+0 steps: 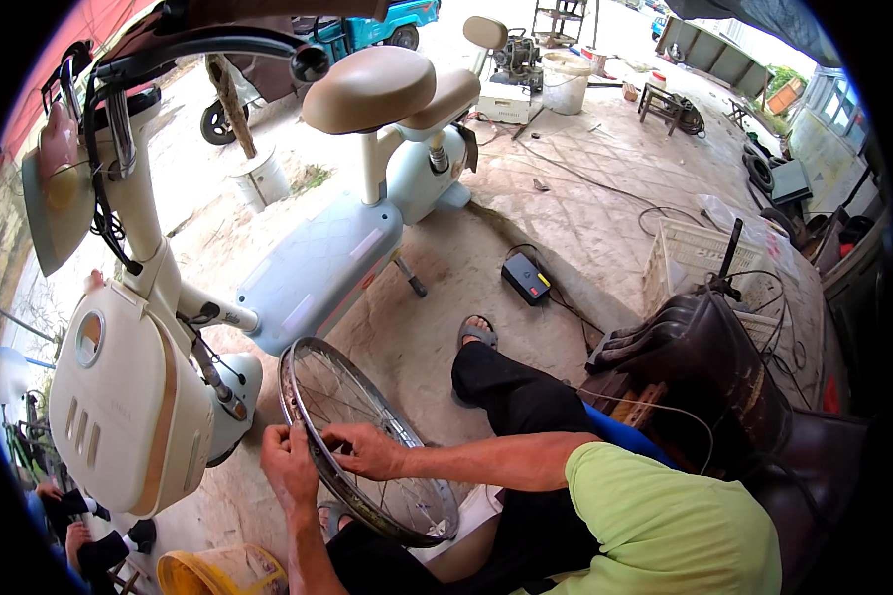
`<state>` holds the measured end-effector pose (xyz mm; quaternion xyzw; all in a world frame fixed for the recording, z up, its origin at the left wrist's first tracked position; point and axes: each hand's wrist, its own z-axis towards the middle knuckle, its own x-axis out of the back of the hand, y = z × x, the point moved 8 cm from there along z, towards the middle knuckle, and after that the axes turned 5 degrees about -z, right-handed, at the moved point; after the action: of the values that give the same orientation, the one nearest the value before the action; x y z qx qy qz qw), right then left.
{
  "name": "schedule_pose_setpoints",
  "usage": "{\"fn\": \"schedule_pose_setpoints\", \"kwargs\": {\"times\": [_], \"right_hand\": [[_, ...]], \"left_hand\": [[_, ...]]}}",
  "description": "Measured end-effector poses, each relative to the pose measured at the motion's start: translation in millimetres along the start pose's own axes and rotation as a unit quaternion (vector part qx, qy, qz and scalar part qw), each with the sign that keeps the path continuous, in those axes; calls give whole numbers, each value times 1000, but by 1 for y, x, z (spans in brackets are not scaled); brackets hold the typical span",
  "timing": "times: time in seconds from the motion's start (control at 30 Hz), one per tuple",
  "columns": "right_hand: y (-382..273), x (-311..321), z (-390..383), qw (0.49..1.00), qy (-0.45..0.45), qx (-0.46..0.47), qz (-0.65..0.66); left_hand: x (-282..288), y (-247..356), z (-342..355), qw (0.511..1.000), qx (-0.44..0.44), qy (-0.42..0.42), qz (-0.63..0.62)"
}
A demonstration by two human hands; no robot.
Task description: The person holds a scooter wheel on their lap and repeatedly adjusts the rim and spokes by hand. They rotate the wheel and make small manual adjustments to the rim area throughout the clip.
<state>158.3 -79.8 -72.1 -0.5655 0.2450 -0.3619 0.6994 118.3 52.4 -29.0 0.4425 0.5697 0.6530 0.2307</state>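
Note:
A spoked wheel rim with no visible tyre (407, 433) leans across my lap, tilted. My left hand (291, 458) grips the near left side of the rim, fingers pressed together on it. Close to it, on the inner side, my right hand (367, 451) has its fingers bent and pinched at the rim among the spokes; what lies between those fingertips is too small and hidden to make out. Just left of the wheel stands a white and pale blue electric scooter (318, 268) with beige seats (369, 89).
A black box (526, 281) with cables lies ahead. A dark padded seat (714, 367) and plastic crate (685, 258) are at right. A yellow bucket (222, 570) is bottom left, near another person's hand (77, 538). An engine, bucket and rack stand farther back.

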Motion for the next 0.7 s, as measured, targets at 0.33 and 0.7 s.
{"fn": "schedule_pose_setpoints", "kwargs": {"times": [0.33, 0.7], "right_hand": [[8, -3, 0, 998, -16, -61, -12], [10, -5, 1, 998, -15, -59, 4]], "left_hand": [[6, -7, 6, 999, -11, 25, 18], [6, -6, 1, 999, 31, 6, 32]]}}
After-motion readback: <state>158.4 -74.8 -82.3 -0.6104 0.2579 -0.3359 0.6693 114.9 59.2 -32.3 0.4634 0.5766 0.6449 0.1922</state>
